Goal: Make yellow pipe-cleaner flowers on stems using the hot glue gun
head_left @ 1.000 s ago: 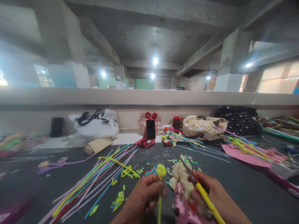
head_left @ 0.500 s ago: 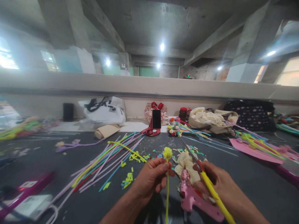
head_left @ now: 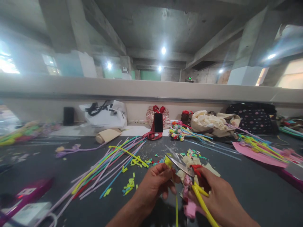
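My left hand pinches a yellow pipe-cleaner flower just below its head, the thin stem hanging down towards the bottom of the view. My right hand is wrapped round scissors with red and yellow handles. Their blades are apart and reach left to the flower head; whether they touch it I cannot tell. Beneath the right hand lies a pink glue gun, partly covered by the scissors. Crumpled cream cloth or paper sits behind it.
Long coloured pipe cleaners spread to the left, with yellow clippings beside them. At the back a phone stands upright near a bunch of small flowers. A pink sheet bearing more stems lies right.
My right hand has turned the scissors leftward and opened their blades, bringing them to the flower. The yellow stem's lower end has swung right. My left hand keeps its pinch.
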The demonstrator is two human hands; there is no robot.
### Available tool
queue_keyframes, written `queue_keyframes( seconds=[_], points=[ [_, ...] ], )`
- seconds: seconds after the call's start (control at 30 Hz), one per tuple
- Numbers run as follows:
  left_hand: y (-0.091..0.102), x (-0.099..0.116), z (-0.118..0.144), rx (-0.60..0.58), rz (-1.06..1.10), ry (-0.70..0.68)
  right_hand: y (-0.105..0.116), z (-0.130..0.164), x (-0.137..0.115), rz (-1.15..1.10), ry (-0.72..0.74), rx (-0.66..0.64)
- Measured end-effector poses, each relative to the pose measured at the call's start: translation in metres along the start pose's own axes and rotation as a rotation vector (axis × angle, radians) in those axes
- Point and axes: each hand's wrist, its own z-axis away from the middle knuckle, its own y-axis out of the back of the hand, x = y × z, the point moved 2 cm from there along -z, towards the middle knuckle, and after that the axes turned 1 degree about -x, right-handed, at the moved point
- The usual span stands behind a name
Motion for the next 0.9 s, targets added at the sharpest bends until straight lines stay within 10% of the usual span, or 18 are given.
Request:
queue_keyframes(
  seconds=[0.37,0.9],
  points=[
    [0.003,-0.003,-0.001,-0.048,0.063,-0.023,0.011,-0.006,0.014,-0.541,0.036,-0.137],
    [0.0,-0.004,0.0,-0.04,-0.006,-0.013,0.0,0.0,0.008,-0.196,0.046,-0.067]
  ],
)
